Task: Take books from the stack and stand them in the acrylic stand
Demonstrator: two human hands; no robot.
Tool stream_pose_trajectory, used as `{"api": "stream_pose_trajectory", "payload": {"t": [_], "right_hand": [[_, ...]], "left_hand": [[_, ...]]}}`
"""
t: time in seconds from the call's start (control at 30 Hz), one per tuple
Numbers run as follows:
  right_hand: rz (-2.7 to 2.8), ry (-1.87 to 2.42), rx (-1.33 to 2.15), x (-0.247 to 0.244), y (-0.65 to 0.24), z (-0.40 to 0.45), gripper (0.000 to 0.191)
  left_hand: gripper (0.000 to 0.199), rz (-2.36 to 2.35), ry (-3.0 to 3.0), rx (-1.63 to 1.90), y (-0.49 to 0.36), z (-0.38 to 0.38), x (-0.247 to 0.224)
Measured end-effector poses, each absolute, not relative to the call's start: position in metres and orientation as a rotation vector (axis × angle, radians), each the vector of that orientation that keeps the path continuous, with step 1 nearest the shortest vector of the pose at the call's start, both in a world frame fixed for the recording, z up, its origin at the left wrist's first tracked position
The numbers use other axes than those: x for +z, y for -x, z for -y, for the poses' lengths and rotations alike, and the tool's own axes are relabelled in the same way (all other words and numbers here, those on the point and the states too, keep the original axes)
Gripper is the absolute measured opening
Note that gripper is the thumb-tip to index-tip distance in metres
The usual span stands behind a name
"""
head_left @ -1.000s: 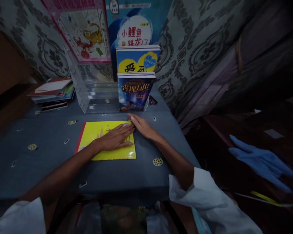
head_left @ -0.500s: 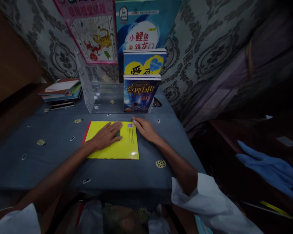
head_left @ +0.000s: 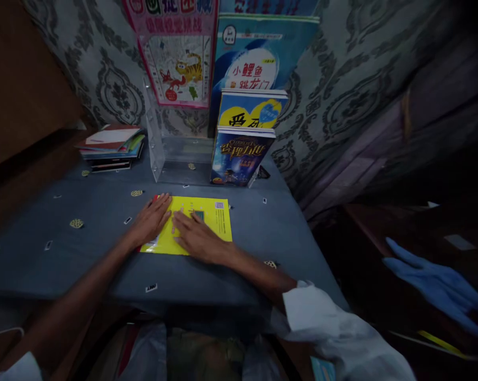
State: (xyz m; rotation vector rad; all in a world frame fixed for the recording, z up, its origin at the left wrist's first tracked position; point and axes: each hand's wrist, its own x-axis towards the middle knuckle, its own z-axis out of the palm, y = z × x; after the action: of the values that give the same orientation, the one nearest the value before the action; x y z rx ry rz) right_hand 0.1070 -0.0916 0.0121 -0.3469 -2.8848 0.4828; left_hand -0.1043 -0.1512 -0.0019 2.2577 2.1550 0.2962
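A yellow book (head_left: 217, 228) with a red spine edge lies closed and flat on the cloth-covered table, a small QR code near its far right corner. My left hand (head_left: 152, 218) rests on the book's left part by the spine, fingers stretched toward the far edge. Across the middle of the cover lies my right hand (head_left: 201, 238), its fingers extended and pointing left. Both hands press flat and grip nothing. Part of the cover's print is hidden beneath them.
Behind the book stands a clear acrylic rack (head_left: 155, 135) holding several books, including a dark blue book (head_left: 241, 159) in front. A stack of books (head_left: 111, 148) lies at the far left. Blue gloves (head_left: 433, 283) sit off to the right.
My left hand has slid left to the spine side. My right hand has moved from the far right corner onto the middle of the cover. The camera view has shifted slightly.
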Motion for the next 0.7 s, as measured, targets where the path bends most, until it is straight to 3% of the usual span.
{"api": "stream_pose_trajectory", "payload": {"t": [0.2,0.43,0.7], "right_hand": [[2.822,0.669,0.437,-0.024,-0.102,0.064,0.069],[2.716,1.023,0.328,-0.026,-0.152,0.029,0.079],[2.669,1.018,0.265,-0.028,-0.159,0.028,0.074]], "left_hand": [[0.059,-2.152,-2.304,0.352,0.109,0.15,-0.009],[0.06,-2.134,-2.3,0.359,0.11,0.148,-0.017],[0.067,-2.154,-2.288,0.195,0.107,0.145,-0.013]]}}
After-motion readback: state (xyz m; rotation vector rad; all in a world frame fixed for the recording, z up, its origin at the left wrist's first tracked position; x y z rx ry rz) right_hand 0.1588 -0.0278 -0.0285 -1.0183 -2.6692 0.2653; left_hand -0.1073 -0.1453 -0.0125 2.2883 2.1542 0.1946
